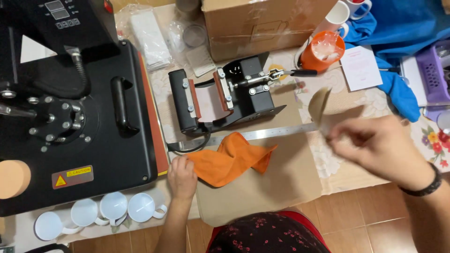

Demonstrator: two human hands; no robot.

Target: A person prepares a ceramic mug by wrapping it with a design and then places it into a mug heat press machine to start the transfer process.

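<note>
My left hand (182, 177) rests on the edge of an orange cloth (229, 160) and grips its corner. The cloth lies crumpled on a sheet of brown paper (267, 187). My right hand (375, 145), blurred and wearing a black wristband, pinches a thin beige sheet (319, 105) lifted above the table. A black mug press attachment (220, 96) with a long handle stands just beyond the cloth. A metal ruler (276, 132) lies between the press and the cloth.
A large black heat press (79, 117) fills the left side. Several white mugs (112, 208) stand at its near edge. At the back are a cardboard box (262, 26), an orange mug (323, 51), a white card (360, 68), blue cloth (403, 89) and a purple basket (436, 70).
</note>
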